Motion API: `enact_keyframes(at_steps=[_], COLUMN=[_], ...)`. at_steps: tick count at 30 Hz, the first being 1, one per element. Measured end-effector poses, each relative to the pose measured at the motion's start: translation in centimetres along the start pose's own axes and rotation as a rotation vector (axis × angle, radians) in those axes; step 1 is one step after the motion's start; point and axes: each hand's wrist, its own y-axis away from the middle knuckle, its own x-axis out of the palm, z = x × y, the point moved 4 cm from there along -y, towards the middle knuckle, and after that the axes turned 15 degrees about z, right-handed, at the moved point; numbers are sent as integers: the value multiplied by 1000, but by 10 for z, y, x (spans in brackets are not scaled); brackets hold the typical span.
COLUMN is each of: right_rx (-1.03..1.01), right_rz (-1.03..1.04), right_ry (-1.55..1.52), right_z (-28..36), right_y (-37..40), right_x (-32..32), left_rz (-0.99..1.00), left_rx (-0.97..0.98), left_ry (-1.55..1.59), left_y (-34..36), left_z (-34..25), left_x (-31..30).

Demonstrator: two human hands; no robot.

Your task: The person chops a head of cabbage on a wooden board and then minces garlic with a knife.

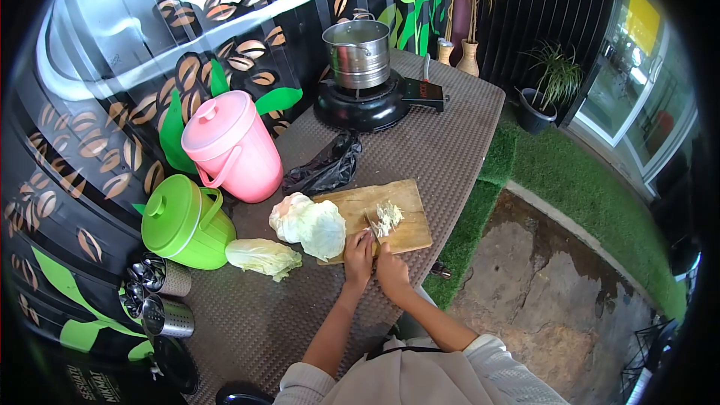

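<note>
Here, a wooden board (pixel 413 230) lies on a brown table (pixel 450 135) beside a mural (pixel 127 97).

Your left hand (pixel 358 259): bent down at the wooden board (pixel 414 235), beside the knife (pixel 373 226).
Your right hand (pixel 392 273): holds the knife.
Chopped bits (pixel 389 217): a little pale pile on your board.
Pale cabbage (pixel 322 229): at the board's left end.
Pink jug (pixel 238 151), green jug (pixel 193 226): side by side, lids on.

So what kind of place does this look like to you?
Probably an outdoor cooking corner at a small café or food stall: a metal pot sits on a single-burner stove, coffee beans are painted on the wall, and green turf lies beside the table.
</note>
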Motion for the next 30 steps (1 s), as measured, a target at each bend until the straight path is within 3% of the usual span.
enact_keyframes(at_steps=[8, 10, 11, 13, 16, 20, 22, 30], right_rx=[-67, -232, -231, -28, 7, 10, -107, -21], right_rz=[60, 78, 80, 20, 36, 15, -5, -31], right_ry=[-49, 208, 210, -51, 90, 107, 53, 1], right_z=[-3, -2, -1, 0, -1, 2, 1, 1], right_y=[-23, -17, -13, -1, -2, -14, -27, 0], right_x=[-27, -20, -14, -13, 6, -6, -10, 3], left_rz=[0, 2, 0, 0, 0, -9, 6, -6], left_rx=[-32, -25, -28, -32, -18, -15, -16, 2], left_ry=[22, 13, 39, 65, 30, 22, 4, 9], left_y=[2, 1, 1, 1, 3, 2, 4, 1], left_z=[0, -2, -1, 0, 3, 5, 3, -1], left_x=[-1, -2, -2, -1, 0, 2, 1, -3])
